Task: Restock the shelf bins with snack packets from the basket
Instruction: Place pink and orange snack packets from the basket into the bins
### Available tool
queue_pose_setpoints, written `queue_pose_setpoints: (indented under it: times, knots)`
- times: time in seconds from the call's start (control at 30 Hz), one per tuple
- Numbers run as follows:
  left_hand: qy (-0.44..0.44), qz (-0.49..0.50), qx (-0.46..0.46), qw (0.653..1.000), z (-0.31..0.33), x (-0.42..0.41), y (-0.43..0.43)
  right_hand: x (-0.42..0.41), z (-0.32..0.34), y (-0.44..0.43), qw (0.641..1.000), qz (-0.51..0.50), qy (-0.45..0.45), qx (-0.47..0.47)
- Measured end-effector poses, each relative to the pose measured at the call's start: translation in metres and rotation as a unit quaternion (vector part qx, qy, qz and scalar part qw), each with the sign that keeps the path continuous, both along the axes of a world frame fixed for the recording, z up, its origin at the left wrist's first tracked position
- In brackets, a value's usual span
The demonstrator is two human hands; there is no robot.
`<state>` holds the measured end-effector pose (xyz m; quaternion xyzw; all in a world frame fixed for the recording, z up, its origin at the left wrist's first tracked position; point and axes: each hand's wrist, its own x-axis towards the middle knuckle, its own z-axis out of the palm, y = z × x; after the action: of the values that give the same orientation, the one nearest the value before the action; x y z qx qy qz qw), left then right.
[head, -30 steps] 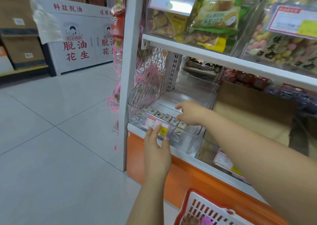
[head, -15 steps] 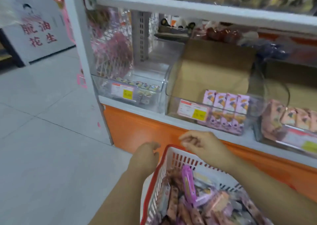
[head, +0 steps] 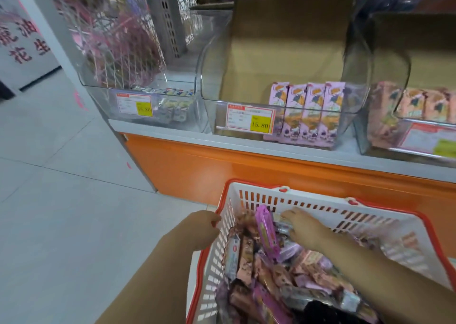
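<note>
The shelf (head: pixel 246 165) fills the upper half of your view, with an orange base and a pale ledge carrying 3 clear bins side by side. Below it, at the lower right, sits the white basket (head: pixel 320 201) with a red rim, heaped with mixed snack packets (head: pixel 283 274) in pink, purple and brown.

The middle bin (head: pixel 209 81) has brown cardboard (head: pixel 283 47) at its back and 4 purple packets (head: pixel 308 111) standing upright in a row at its front right. The left bin (head: pixel 182 123) holds a low row of small packets (head: pixel 172 101). The right bin (head: pixel 365 138) holds pinkish packets (head: pixel 419 104).

Your left hand (head: pixel 197 230) is at the basket's left corner, fingers curled onto the red rim, gripping it. Your right hand (head: pixel 303 227) is inside the basket, fingers stretched forward and lying on the packets near the far wall, closed on none of them.

A long purple packet (head: pixel 266 230) stands tilted just beside your right hand. A price tag (head: pixel 250 118) on the middle bin reads 15.80.
</note>
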<state>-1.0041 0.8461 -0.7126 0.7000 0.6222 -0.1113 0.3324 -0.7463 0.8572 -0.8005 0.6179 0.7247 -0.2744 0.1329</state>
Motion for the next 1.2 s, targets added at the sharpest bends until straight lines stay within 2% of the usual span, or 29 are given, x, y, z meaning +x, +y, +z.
queue_pose_setpoints:
  times: [0.27,0.5,0.57,0.63,0.7,0.77,0.87,1.1,1.2]
  knots:
    - [-0.005,-0.005,0.009,1.0,0.004,0.001,-0.001,-0.01,-0.019,-0.006,0.988,0.046,-0.127,0.077]
    - [-0.024,0.012,0.009,1.0,0.011,0.0,-0.001,0.005,0.015,-0.004,0.983,0.014,-0.076,0.167]
    - [-0.029,0.014,0.017,0.999,0.016,0.002,0.0,0.007,0.023,-0.006,0.986,0.024,-0.044,0.157]
    - [-0.038,0.013,0.019,0.999,0.02,0.004,-0.001,0.005,0.026,-0.007,0.993,0.052,-0.037,0.098]
    - [-0.051,0.012,0.017,0.998,0.021,0.008,-0.002,0.0,0.025,-0.007,0.996,0.064,-0.055,0.026]
    - [-0.062,0.017,0.013,0.998,0.019,0.011,-0.004,-0.004,0.018,-0.006,0.991,0.093,-0.093,-0.006]
    - [-0.057,0.015,0.011,0.998,0.012,0.009,-0.008,-0.005,0.003,-0.006,0.982,0.131,-0.135,0.006]
    - [-0.034,0.008,0.027,0.999,0.008,-0.002,-0.01,-0.003,0.002,-0.004,0.965,0.134,-0.217,0.052]
    - [-0.037,-0.001,0.027,0.999,0.015,-0.002,-0.009,-0.007,0.03,-0.01,0.974,0.097,-0.174,0.104]
